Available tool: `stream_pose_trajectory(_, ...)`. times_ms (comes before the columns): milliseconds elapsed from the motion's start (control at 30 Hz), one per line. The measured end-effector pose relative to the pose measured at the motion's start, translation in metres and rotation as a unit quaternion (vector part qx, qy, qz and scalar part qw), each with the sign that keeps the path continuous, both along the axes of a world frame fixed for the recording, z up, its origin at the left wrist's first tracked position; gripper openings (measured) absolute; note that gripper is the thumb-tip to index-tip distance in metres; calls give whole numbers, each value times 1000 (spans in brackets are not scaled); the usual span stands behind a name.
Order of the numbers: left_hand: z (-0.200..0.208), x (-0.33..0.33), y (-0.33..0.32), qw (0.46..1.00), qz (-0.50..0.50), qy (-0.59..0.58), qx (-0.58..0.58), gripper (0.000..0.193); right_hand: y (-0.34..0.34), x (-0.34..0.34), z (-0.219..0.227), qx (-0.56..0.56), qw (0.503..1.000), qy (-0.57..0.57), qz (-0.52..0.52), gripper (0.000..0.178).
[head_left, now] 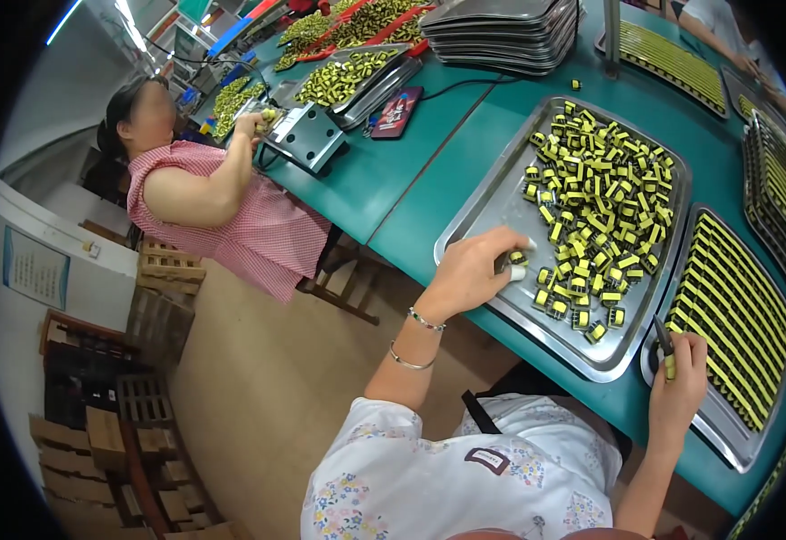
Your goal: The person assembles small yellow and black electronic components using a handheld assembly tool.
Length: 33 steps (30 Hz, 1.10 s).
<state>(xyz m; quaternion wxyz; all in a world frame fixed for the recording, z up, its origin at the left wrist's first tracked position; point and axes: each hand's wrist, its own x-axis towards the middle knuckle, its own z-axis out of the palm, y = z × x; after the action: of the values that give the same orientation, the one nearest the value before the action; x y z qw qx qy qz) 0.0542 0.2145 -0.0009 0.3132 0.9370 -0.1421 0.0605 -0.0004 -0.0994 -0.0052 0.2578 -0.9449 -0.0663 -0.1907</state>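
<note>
Small yellow-and-black transformers (pixel 595 202) lie heaped in a metal tray (pixel 492 216) in front of me. Over the tray's near left side, my left hand (pixel 476 270) pinches one transformer (pixel 517 258) between fingertips wearing white covers. My right hand (pixel 681 382) is closed around a dark, pointed hand tool (pixel 662 335), beside the tray's near right corner. Something yellow shows at its fingers; whether it is a handle or a transformer is unclear. Just right of that hand, a second tray (pixel 715 427) holds transformers in neat slanting rows.
A stack of metal trays (pixel 501 36) stands at the back, with more filled trays (pixel 672 63) at the far right. On the left, a co-worker in a pink checked top (pixel 222 193) handles a metal device (pixel 307 137). A phone-like red object (pixel 397 113) lies nearby on the green table (pixel 447 153).
</note>
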Motion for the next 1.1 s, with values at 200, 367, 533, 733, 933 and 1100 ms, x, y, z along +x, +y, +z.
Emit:
stream_pose_trajectory(200, 2, -6, -7, 976, 84, 2, -199, 25, -6, -2, -3, 10, 1000, 16, 2, 35)
stream_pose_trajectory(367, 1, -30, -44, 771, -16, 113, -626, 24, -2, -3, -2, 5, 1000, -4, -15, 33)
stream_pose_trajectory(533, 10, -44, -95, 702, -102, 214, -672, 24, -3, -2, -4, 2, 1000, -16, -3, 31)
stream_pose_trajectory(733, 11, -56, -128, 650, -149, 301, -681, 43, -7, -4, -6, 6, 1000, -26, -5, 33)
stream_pose_trajectory(933, 10, -57, -137, 641, -171, 329, -672, 49, -13, -11, -3, 32, 998, -47, -28, 31)
stream_pose_trajectory(1100, 15, -52, -138, 667, -143, 325, -655, 50, -24, -37, 2, 275, 958, -38, 72, 15)
